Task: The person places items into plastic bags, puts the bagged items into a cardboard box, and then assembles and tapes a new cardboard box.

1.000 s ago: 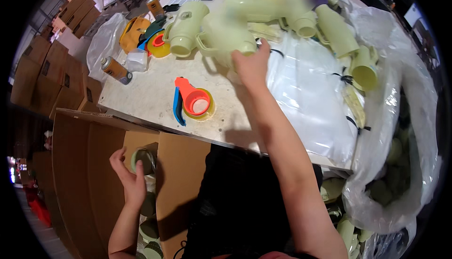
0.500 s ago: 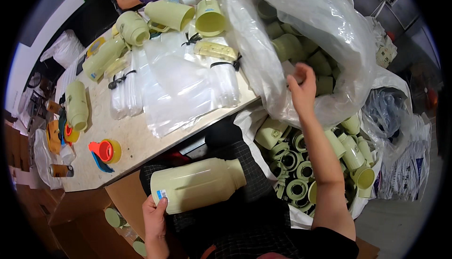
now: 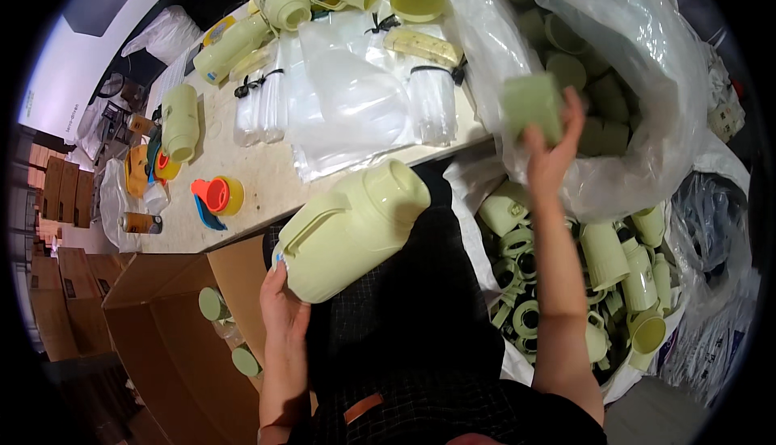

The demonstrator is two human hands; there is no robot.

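My left hand (image 3: 284, 306) grips the base end of a pale green thermos jug (image 3: 349, 231). The jug lies tilted above my lap, its open neck pointing up and to the right and its handle facing me. At the mouth of a big clear plastic bag (image 3: 473, 33), my right hand (image 3: 554, 142) has its fingers around a small pale green cup (image 3: 531, 107), blurred by motion. Inside the bag lie several more green cups (image 3: 608, 97), partly in shadow.
On the table (image 3: 182, 223) are flat clear bags (image 3: 347, 122), several green jugs (image 3: 182, 122) and an orange-and-yellow tape roll (image 3: 222, 194). A white sack (image 3: 473, 239) of green parts stands at my right. An open cardboard box (image 3: 153, 316) sits lower left.
The jug has turned, so its handle now shows and its neck points higher. My right hand, seen without a cup before, now holds one. The whole view has shifted.
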